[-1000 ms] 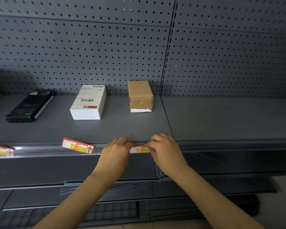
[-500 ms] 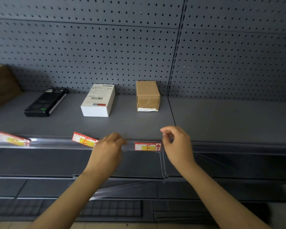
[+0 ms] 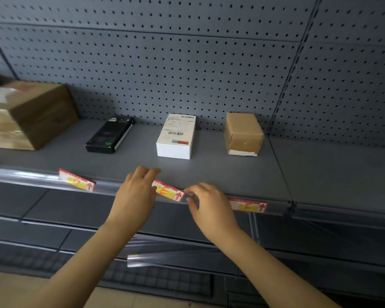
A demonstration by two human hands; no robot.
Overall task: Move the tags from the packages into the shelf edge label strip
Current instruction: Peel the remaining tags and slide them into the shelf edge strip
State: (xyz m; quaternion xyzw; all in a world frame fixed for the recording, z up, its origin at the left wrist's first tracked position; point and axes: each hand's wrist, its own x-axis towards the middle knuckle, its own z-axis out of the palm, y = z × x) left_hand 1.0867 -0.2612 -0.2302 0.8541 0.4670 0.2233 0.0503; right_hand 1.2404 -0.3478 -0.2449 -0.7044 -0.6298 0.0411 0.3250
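Note:
A red and yellow tag (image 3: 168,193) sits tilted at the clear shelf edge label strip (image 3: 38,176), in front of the white box (image 3: 176,138). My left hand (image 3: 134,196) covers the tag's left end. The fingertips of my right hand (image 3: 209,207) pinch its right end. To the right, another tag (image 3: 248,205) lies flat inside the strip, in front of the small brown package (image 3: 242,133). A third tag (image 3: 77,180) leans in the strip at the left, in front of the black box (image 3: 109,136).
A large cardboard box (image 3: 27,114) stands at the shelf's far left. Perforated grey panels back the shelf (image 3: 320,170). A loose clear strip (image 3: 165,256) lies on the lower shelf below my arms.
Both hands left the tag in front of the brown package, which now sits flat in the strip, and moved left onto the tilted tag in front of the white box. My view shifted left.

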